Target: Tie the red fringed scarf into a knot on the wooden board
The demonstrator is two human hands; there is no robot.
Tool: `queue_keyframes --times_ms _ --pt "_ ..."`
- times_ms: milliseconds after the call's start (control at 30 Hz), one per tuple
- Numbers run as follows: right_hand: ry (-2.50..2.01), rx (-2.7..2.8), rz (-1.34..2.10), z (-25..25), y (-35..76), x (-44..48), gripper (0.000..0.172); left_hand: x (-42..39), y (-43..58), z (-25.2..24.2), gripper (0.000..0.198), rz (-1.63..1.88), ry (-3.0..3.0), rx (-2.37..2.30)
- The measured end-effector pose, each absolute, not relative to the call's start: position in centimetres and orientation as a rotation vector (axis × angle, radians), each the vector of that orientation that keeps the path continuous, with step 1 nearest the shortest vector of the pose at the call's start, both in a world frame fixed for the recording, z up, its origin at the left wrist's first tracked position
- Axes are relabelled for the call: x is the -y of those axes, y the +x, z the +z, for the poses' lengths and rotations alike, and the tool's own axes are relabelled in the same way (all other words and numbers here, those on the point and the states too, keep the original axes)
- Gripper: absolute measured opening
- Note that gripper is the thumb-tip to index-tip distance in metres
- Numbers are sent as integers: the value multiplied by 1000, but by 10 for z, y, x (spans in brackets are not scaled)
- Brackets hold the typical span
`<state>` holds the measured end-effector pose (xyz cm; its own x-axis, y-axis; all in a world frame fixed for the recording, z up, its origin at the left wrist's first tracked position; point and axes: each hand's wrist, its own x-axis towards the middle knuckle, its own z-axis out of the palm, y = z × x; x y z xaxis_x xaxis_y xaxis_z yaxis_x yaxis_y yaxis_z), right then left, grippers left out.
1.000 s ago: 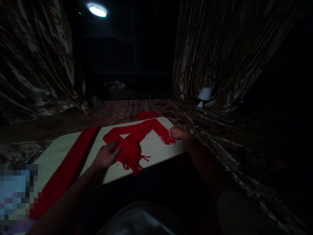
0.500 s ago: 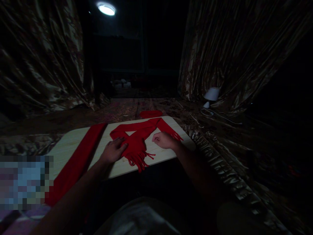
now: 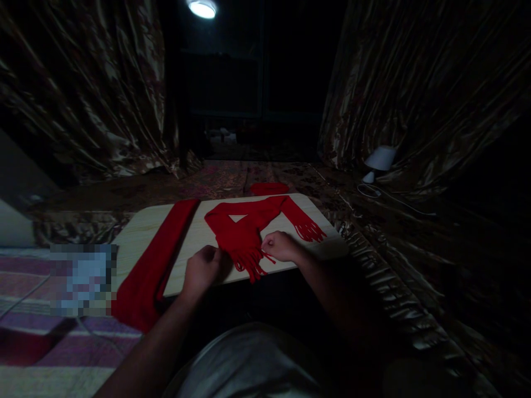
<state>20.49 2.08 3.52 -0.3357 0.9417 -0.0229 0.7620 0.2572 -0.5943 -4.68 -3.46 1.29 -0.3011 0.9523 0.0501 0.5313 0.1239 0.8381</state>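
A red fringed scarf (image 3: pixel 238 231) lies folded across itself on a pale wooden board (image 3: pixel 188 251), leaving a small triangular gap near its middle. The fringe of its near end spreads toward the board's front edge, and its other fringed end lies to the right. My left hand (image 3: pixel 202 271) is closed, thumb against curled fingers, at the left corner of the near end. On the opposite side, my right hand (image 3: pixel 280 246) pinches the scarf's edge just above the fringe. The fingertips of both hands are dim and partly hidden.
A long red folded cloth (image 3: pixel 160 260) runs over the board's left part and hangs off its front. Another red piece (image 3: pixel 269 188) lies beyond the far edge. A white lamp (image 3: pixel 379 159) with a cord stands at right. Curtains (image 3: pixel 112 94) hang behind; striped fabric (image 3: pixel 25 304) lies at left.
My left hand has lifted from lying flat on the scarf and closed at its near left corner. My right hand has come to the scarf's right edge. The view has shifted left.
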Motion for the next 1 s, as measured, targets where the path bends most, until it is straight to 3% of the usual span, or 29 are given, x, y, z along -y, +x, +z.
queue_keyframes --times_ms 233,400,600,1000 --pt "-1529 2048 865 31 198 -13 14 55 -19 24 31 1250 511 -1145" --pt "-1497 1915 1008 24 193 -13 12 68 6 36 49 1340 475 -1022" --pt "-1375 1853 1182 19 191 -15 9 69 11 45 31 1236 467 -874" --pt "-1459 1728 1130 22 193 -15 4 67 13 44 30 1262 338 -699"
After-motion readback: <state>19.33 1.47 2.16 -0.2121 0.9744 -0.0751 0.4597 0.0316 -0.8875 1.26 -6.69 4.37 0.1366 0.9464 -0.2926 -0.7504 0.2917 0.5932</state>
